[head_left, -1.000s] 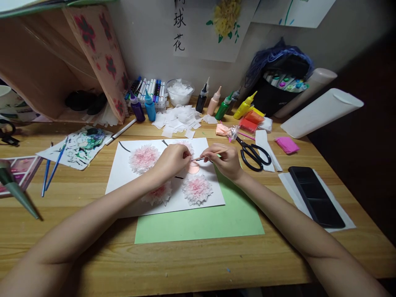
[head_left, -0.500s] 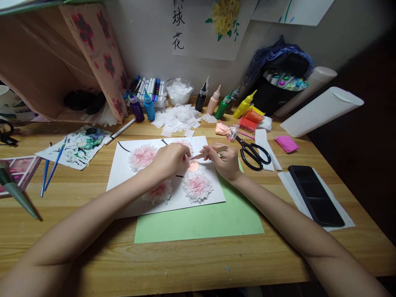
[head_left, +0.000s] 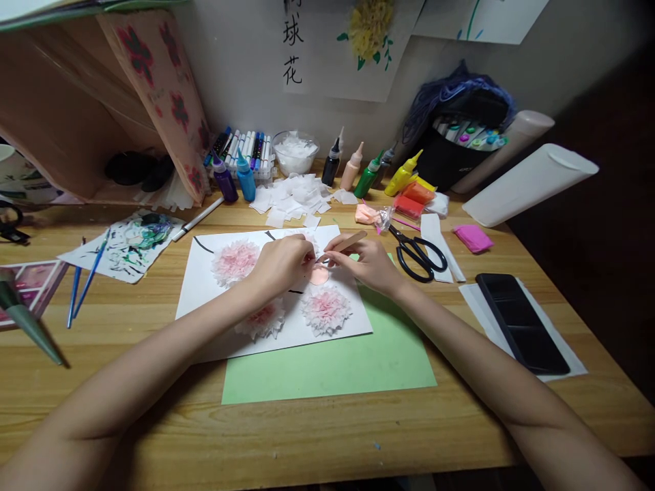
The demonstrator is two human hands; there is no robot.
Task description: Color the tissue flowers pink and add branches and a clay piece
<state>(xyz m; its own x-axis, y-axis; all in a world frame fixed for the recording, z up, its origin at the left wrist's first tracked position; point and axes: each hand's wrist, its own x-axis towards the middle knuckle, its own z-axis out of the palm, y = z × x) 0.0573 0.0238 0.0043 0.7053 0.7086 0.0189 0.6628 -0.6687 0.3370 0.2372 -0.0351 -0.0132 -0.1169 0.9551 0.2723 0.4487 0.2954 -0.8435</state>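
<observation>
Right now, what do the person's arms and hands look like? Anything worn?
Both arms are bare from the frame's lower edge to the fingers: no sleeves, gloves, watch or bracelets visible. The left hand and right hand show no rings that I can make out; nails look short and unpainted.

The left hand (head_left: 281, 262) hides whatever its fingertips pinch, and part of a pink paper flower (head_left: 263, 319) lies under its wrist. The mug (head_left: 13, 179) at far left is cut by the frame edge, as are the wall drawings (head_left: 358, 41).
</observation>
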